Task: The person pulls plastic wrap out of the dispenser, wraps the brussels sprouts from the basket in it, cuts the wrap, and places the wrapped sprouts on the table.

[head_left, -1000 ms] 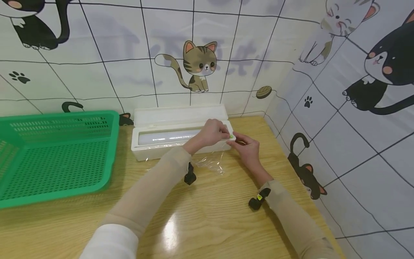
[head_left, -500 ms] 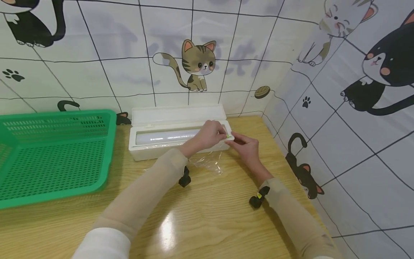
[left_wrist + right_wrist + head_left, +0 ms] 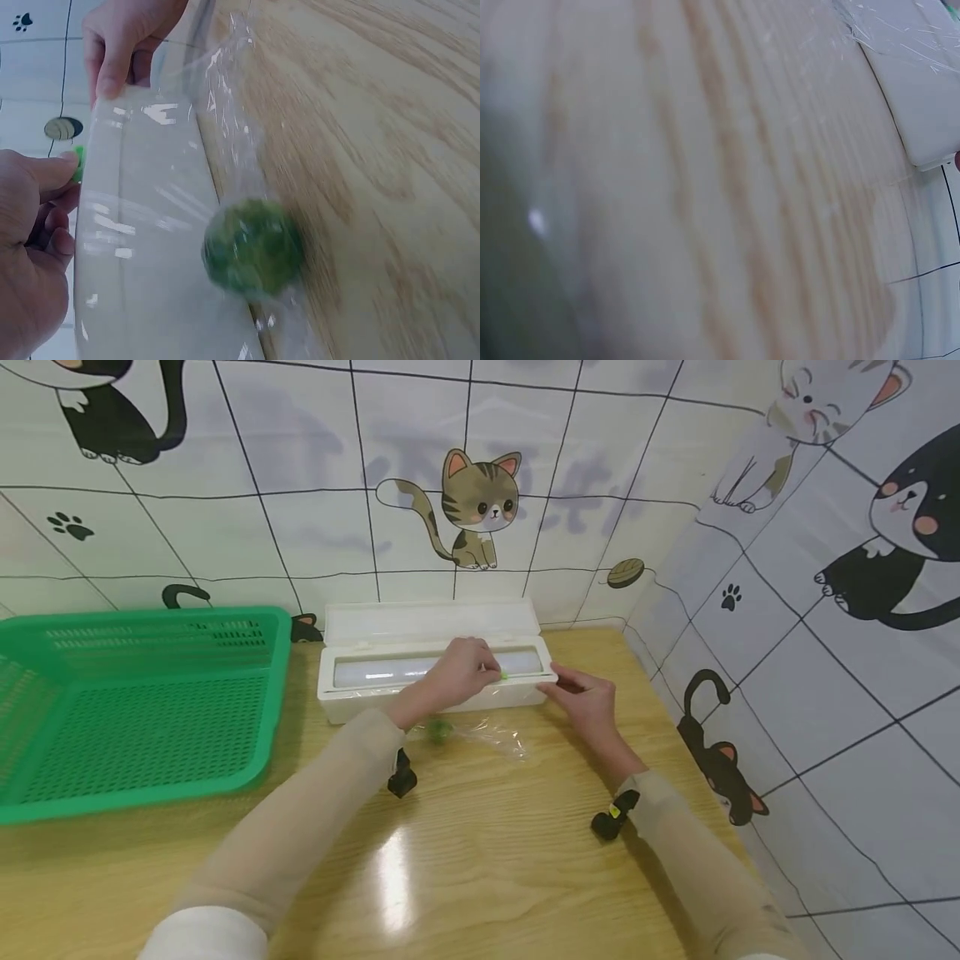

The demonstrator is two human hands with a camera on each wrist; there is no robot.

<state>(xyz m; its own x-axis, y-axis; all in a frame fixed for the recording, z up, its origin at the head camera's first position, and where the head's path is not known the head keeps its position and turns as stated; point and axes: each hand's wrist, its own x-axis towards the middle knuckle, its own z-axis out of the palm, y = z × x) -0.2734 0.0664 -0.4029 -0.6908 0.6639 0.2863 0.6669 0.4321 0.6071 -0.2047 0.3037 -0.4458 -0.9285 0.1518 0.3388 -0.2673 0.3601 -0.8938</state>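
Observation:
A white cling film dispenser box (image 3: 435, 704) stands with its lid raised at the back, a shiny roll of film (image 3: 386, 672) inside. My left hand (image 3: 453, 675) pinches the small green slide cutter (image 3: 78, 163) on the box's front edge. At the right front corner, my right hand (image 3: 590, 700) grips the box between thumb and fingers. Clear film (image 3: 495, 737) hangs over the front wall onto the table. Beneath it, against the box front, lies a round green ball-like thing (image 3: 253, 247), partly hidden by my left wrist in the head view.
A green slotted plastic basket (image 3: 247, 781) stands on the left of the wooden table (image 3: 487, 860). Close behind the box rises a wall covering (image 3: 315, 535) printed with cats; it continues along the right side of the table.
My left hand has slid left along the box's front edge with the slide cutter. The round green thing shows from behind the left wrist. My right hand keeps its grip on the corner.

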